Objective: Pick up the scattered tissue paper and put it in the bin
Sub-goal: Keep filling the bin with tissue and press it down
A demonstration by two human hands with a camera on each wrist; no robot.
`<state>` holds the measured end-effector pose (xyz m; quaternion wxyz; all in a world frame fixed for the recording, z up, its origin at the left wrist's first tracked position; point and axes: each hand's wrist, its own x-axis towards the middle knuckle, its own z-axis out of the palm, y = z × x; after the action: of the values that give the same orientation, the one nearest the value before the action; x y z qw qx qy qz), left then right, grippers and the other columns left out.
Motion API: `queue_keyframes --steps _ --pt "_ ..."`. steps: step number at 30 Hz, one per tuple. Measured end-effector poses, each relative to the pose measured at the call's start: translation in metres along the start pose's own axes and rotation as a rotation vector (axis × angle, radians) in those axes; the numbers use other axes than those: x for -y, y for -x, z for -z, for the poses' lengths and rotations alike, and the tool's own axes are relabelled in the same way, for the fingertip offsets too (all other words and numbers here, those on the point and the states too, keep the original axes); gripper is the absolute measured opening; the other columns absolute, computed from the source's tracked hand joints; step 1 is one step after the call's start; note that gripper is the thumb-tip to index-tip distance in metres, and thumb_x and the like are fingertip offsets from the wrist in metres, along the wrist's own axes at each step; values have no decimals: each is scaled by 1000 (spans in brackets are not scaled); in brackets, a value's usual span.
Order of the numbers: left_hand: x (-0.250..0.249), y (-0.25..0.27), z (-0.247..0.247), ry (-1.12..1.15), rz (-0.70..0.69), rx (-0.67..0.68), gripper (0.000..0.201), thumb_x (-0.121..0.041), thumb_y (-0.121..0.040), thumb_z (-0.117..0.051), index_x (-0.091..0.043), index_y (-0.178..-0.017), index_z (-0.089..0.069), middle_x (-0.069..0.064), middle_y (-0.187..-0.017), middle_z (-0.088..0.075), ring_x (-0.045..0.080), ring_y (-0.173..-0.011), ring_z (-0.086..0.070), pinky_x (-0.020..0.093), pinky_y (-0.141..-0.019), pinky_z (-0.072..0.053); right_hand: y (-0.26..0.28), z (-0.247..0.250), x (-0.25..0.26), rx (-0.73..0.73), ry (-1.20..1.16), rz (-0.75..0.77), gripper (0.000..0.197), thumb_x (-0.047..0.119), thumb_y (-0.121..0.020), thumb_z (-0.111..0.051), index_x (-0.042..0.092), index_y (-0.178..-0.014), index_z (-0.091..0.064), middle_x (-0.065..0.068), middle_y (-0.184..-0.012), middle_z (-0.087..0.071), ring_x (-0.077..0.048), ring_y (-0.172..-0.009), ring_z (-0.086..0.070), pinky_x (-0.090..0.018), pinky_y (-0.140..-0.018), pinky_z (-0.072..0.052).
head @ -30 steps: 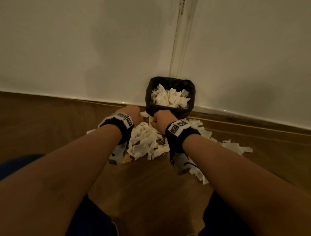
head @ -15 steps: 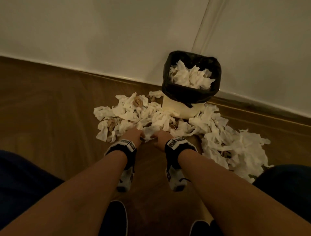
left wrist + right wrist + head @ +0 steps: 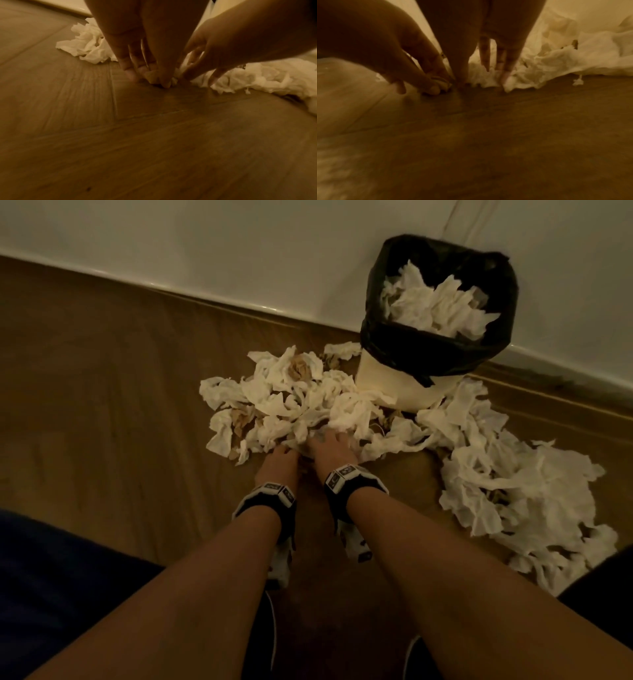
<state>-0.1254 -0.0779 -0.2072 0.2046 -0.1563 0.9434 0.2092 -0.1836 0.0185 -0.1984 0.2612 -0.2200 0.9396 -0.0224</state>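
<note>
The bin (image 3: 394, 378), cream with a black liner, stands against the wall and holds crumpled tissue (image 3: 435, 302). White and brownish tissue paper (image 3: 274, 398) lies heaped on the wooden floor to its left, and a second heap (image 3: 513, 491) spreads to the right. Both hands are down at the near edge of the left heap. My left hand (image 3: 284, 451) pinches a small wad of tissue (image 3: 152, 79) against the floor between thumb and fingertips. Close beside it, my right hand (image 3: 334, 438) has straight fingers (image 3: 506, 65) pushed into the tissue (image 3: 522, 75).
A white wall and skirting run behind the bin. Bare wooden floor (image 3: 120, 422) stretches to the left and in front of the heaps. My dark-clothed knees sit at the lower left and lower right of the head view.
Both hands came down from beside the bin's rim to the floor heap. The right hand has since pushed farther into the tissue, and the left has closed on a small wad.
</note>
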Motion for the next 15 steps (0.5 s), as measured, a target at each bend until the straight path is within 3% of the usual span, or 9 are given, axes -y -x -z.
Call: queue_keyframes --steps 4,8,11,15 --pt "-1 1 6 33 16 45 29 -31 -95 -46 -21 -118 -62 9 -124 -54 29 -112 -52 41 -96 -46 2 9 -4 153 -16 -38 31 17 -97 -43 3 -120 -58 -16 -131 -49 -31 -119 -48 -37 -98 -41" --pt "3 12 13 28 72 37 22 -27 -93 -52 -11 -107 -60 12 -118 -55 29 -105 -55 39 -90 -47 14 37 -22 144 -201 -87 30 20 -93 -54 8 -119 -64 -11 -127 -59 -26 -115 -55 -29 -98 -43" --pt "-3 21 21 78 36 26 17 -19 -91 -56 -12 -107 -59 11 -118 -57 27 -107 -55 37 -90 -47 28 54 -36 64 -543 -163 32 14 -88 -61 11 -120 -63 -11 -127 -59 -27 -113 -56 -31 -95 -47" --pt "-24 33 41 139 -57 -39 19 -18 -93 -52 -11 -109 -60 12 -118 -59 28 -108 -55 35 -90 -44 52 86 -46 37 -1079 -272 52 5 -88 -62 6 -137 -44 -18 -138 -47 -32 -120 -52 -30 -81 -52"
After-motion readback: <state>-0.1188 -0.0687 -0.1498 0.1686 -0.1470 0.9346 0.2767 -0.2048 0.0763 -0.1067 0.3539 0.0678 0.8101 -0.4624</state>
